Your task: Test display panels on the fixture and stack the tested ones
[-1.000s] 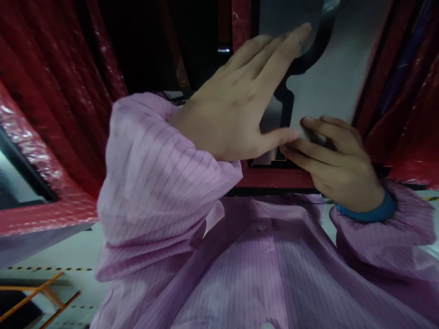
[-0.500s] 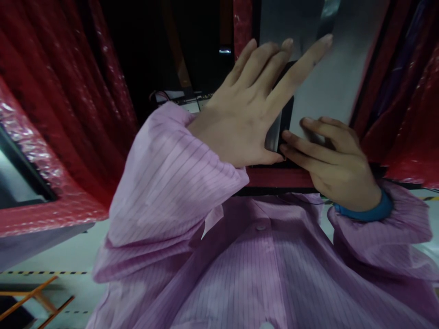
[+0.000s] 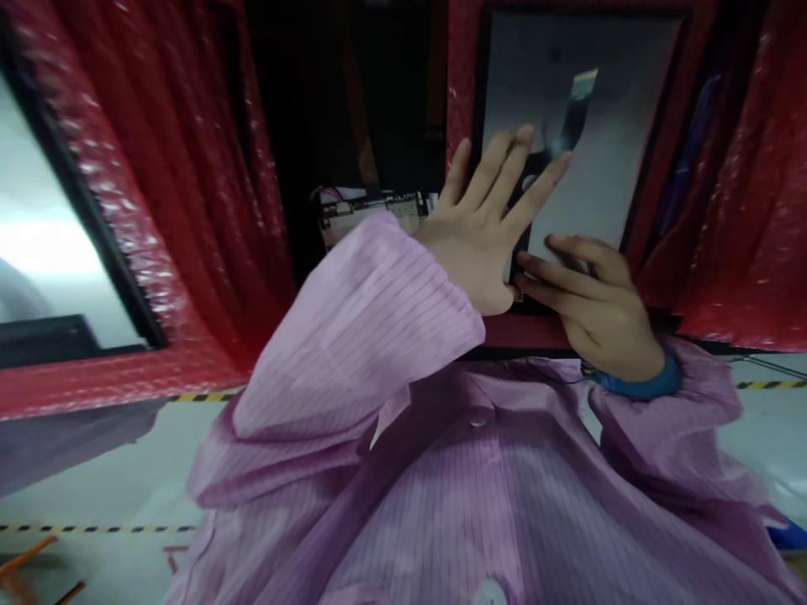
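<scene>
My left hand [image 3: 479, 235] lies palm down over the left lower side of a grey panel with a black frame [image 3: 598, 193], its fingers spread. Its thumb tip is beside a dark strip [image 3: 520, 244] at the panel's lower left corner. From the right comes my right hand [image 3: 598, 302], with a blue wristband. Two of its fingertips are close together at that strip, near my left thumb; the others are bent over the panel. What they pinch, if anything, is too small to make out. A dark ribbon cable [image 3: 577, 113] with a bright end lies on the panel.
Red bubble wrap [image 3: 208, 210] surrounds the panel and hangs on both sides. A circuit board [image 3: 371, 214] sits in a dark recess left of my hand. Another framed panel [image 3: 63, 244] stands at far left. Below, the floor [image 3: 113, 487] has yellow-black tape lines.
The view has shifted, so more of the panel, the ribbon cable and the circuit board show. My left hand's fingers are still spread, and my right fingertips stay at the same corner.
</scene>
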{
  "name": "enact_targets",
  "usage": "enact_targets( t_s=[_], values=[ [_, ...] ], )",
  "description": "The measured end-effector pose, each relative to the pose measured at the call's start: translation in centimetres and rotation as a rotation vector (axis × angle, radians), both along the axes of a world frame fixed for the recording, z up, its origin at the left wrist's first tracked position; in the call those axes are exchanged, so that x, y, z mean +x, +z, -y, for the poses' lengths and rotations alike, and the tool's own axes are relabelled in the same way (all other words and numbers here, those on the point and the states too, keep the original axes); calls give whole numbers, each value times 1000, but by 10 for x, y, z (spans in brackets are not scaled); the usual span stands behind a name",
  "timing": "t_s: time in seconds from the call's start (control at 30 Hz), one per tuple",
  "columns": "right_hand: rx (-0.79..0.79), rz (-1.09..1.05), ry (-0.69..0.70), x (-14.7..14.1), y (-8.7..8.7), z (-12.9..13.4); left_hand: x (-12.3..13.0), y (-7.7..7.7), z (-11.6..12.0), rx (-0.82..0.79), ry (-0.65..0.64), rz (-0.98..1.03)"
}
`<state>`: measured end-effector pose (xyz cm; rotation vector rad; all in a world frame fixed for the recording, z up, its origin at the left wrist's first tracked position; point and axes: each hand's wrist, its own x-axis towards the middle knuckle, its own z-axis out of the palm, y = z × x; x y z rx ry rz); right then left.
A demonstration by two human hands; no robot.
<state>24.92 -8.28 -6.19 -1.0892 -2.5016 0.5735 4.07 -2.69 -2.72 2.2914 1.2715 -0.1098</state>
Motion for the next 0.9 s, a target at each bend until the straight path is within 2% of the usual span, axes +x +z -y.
enact_targets(
  t_s=[0.1, 0.3, 0.6, 0.9],
  values=[
    [-54, 3, -24, 0, 1, -1, -3, -1, -2, -20, 43, 40],
    [-89, -47, -37, 0, 2, -3, -12, -11, -4, -1, -2, 207],
    [-94, -68, -44, -1, 0, -5, 5, -12, -1, 30, 27, 64],
    [-69, -92, -34, -1, 0, -7, 2, 2, -4, 56, -38, -29]
  ],
)
